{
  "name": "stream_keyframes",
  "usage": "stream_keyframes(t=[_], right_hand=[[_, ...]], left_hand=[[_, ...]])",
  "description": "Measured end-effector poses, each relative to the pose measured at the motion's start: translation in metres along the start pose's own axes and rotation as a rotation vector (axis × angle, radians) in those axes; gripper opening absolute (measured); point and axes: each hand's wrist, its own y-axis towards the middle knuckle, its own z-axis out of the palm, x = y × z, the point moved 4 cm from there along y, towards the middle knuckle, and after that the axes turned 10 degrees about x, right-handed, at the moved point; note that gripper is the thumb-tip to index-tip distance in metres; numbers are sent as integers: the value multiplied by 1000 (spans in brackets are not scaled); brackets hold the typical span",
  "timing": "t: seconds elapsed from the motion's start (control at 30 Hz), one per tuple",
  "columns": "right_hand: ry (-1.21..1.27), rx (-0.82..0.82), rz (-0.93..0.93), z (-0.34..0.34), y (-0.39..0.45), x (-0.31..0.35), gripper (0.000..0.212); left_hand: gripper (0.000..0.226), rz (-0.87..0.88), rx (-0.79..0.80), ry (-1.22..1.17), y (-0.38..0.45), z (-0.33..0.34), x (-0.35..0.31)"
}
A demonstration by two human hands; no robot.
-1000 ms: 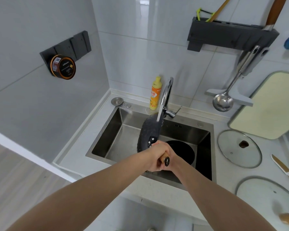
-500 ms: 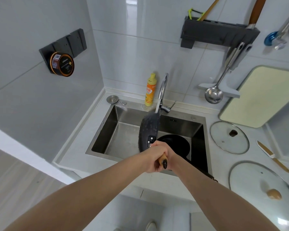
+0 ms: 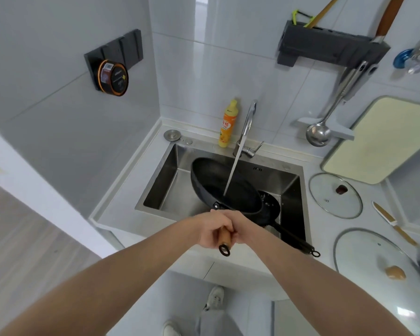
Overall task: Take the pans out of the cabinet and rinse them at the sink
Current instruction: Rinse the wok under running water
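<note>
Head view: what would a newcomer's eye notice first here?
First, the black pan held over the sink, water from the faucet streaming into it. Both hands, left and right, grip its wooden handle. A second black pan lies beneath, right.

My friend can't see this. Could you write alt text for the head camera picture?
Both hands, left hand and right hand, grip the wooden handle of a dark pan held over a steel sink while water from the tap runs into it. A second pan lies in the sink beneath, and two glass lids rest on the counter to the right.
</note>
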Motion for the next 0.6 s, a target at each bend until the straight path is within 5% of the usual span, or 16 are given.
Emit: stream_keyframes(t=[0.17,0.4,0.6], right_hand=[[-11,52,-72,-4,14,3,37],[119,83,71,-11,18,-6,13],[-119,-34,65,-7,21,1,33]], left_hand=[[18,55,-166,-113,18,-16,9],[21,93,-77,-272,29,-13,26],[18,134,45,-341,29,-20,34]])
